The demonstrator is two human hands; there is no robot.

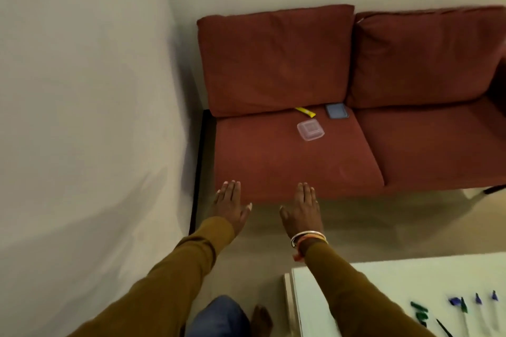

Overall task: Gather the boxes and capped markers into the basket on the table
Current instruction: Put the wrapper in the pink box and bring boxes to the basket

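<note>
Nearest, short of the sofa (273,167), a blue-clad knee (219,314) and a bare foot (261,320) show above the floor. Right of them, also short of the sofa, a white table (356,282) carries green and blue markers (462,306), too blurred to tell whether they are capped. The left hand (230,206) and the right hand (302,210), bangles (308,236) at its wrist, stretch flat toward the sofa's front edge, fingers straight, holding nothing. Only red seat cushion lies between them and a clear box (310,131) on the sofa's left seat. Behind it, a yellow marker (305,111) pokes from under the back cushion, a dark blue box (337,110) just to its right. A pale wall (82,90) flanks the sofa.
</note>
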